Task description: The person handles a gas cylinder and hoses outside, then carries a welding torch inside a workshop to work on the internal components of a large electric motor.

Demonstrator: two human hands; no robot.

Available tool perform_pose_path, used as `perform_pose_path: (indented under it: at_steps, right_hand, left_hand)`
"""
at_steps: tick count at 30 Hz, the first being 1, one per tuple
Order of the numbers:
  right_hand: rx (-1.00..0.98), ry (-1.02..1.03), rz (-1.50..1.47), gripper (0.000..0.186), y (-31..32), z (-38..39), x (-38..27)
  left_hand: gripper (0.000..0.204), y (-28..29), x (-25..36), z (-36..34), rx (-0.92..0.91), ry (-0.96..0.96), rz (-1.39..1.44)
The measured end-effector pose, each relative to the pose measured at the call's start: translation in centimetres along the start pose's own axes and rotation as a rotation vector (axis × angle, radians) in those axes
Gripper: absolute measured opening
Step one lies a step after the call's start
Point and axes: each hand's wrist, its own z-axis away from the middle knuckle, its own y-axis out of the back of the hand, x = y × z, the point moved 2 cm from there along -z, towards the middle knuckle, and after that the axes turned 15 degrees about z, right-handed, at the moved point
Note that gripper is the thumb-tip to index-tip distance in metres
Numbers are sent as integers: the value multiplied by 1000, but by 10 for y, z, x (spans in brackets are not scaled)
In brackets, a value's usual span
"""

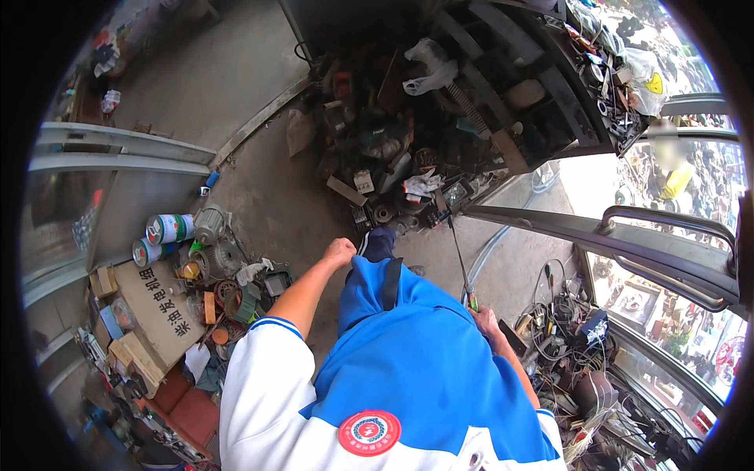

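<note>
My right hand [485, 320] is closed around the green-and-yellow handle of a long screwdriver [471, 295]. Its thin dark shaft points away from me, toward the heap of parts on the floor. My left hand [340, 252] hangs in front of my left side with its fingers curled in, and nothing shows in it. Beyond both hands lie a white work glove [422, 185] and a small white box [363, 181] among dark, greasy machine parts. A dark shoe [379, 242] shows just past my left hand.
On the left stand two paint cans [170, 228], an electric motor [210, 225] and a large cardboard box [161, 314]. Tangled cables [561, 334] and scrap pile up at right beside a glass door with a metal handle [667, 224]. A dark shelf [542, 86] rises ahead.
</note>
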Motion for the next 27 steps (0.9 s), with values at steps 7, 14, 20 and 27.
perform_pose_path:
  at_steps: [7, 14, 20, 27]
  right_hand:
    - [-70, 4, -5, 37, 2, -5, -1]
    - [-101, -14, -16, 51, 3, -11, 1]
    - [-107, -50, -54, 52, 8, -6, -5]
    - [-53, -86, -150, 49, -12, -33, 39]
  left_hand:
    - [17, -3, -21, 19, 54, 26, 105]
    - [20, -10, -53, 26, 74, 35, 89]
    - [22, -7, -37, 38, 43, 74, 96]
    - [16, -8, -18, 27, 34, 35, 109]
